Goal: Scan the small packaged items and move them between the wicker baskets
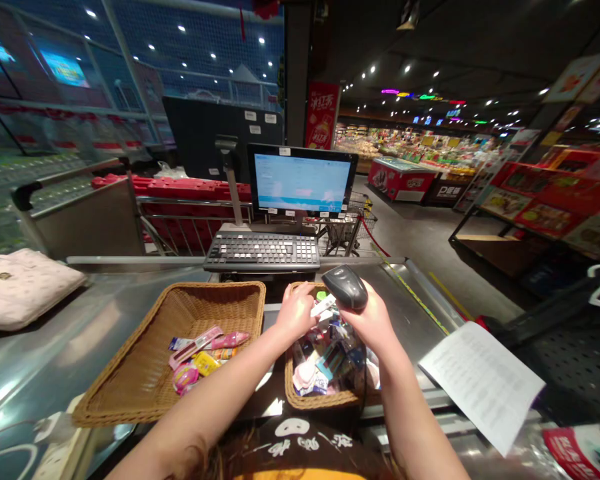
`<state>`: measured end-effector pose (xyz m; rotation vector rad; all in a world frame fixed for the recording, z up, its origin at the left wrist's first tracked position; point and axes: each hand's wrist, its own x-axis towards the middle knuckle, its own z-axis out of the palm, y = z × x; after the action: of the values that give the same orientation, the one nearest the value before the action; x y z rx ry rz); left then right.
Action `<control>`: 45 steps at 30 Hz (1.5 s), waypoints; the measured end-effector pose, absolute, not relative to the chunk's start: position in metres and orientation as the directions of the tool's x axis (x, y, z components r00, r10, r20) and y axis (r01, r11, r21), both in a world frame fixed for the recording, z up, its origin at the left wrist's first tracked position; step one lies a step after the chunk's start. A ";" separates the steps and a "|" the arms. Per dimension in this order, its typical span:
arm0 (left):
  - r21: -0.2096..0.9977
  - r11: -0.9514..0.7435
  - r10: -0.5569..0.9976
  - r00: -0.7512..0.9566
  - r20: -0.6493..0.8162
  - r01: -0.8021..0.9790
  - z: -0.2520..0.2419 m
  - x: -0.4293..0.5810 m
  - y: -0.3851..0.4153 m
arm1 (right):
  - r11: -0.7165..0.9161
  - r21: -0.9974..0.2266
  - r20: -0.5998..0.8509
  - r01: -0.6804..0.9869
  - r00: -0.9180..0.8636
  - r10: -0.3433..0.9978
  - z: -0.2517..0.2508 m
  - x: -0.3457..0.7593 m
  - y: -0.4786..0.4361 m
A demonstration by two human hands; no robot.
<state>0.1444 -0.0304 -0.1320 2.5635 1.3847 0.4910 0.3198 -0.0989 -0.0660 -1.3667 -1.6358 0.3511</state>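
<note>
My right hand (373, 321) grips a black handheld barcode scanner (345, 287), raised above a small wicker basket (323, 400) full of small packaged goods (327, 363). My left hand (296, 312) is just left of the scanner, over that basket's far rim. A small white packet (323, 307) sticks out from my left hand towards the scanner, and its lower part is hidden by my fingers. To the left, a larger wicker basket (215, 289) holds a loose group of pink and yellow packaged items (205, 357).
Both baskets stand on a steel checkout counter (75, 313). Beyond them are a black keyboard (261, 252) and a lit monitor (301, 179). A printed sheet (483, 385) lies at right, a pale padded pouch (25, 290) at left. Shopping carts and store shelves lie beyond.
</note>
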 end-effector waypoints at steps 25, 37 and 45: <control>0.125 -0.553 0.666 0.346 0.661 0.824 -0.028 0.056 0.010 | 0.409 -0.563 0.580 0.718 -0.010 0.815 -0.057 0.290 -0.089; 0.084 -0.566 0.631 0.366 0.684 0.820 -0.024 0.042 0.018 | 0.415 -0.539 0.570 0.733 -0.045 0.820 -0.057 0.273 -0.090; 0.085 -0.540 0.653 0.353 0.670 0.837 -0.027 0.021 0.018 | 0.461 -0.535 0.573 0.708 -0.097 0.814 -0.051 0.255 -0.091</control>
<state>0.0211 0.0183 -0.0270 2.7978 1.5848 1.1567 0.2548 -0.0915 -0.0513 -1.2861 -1.8412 0.1531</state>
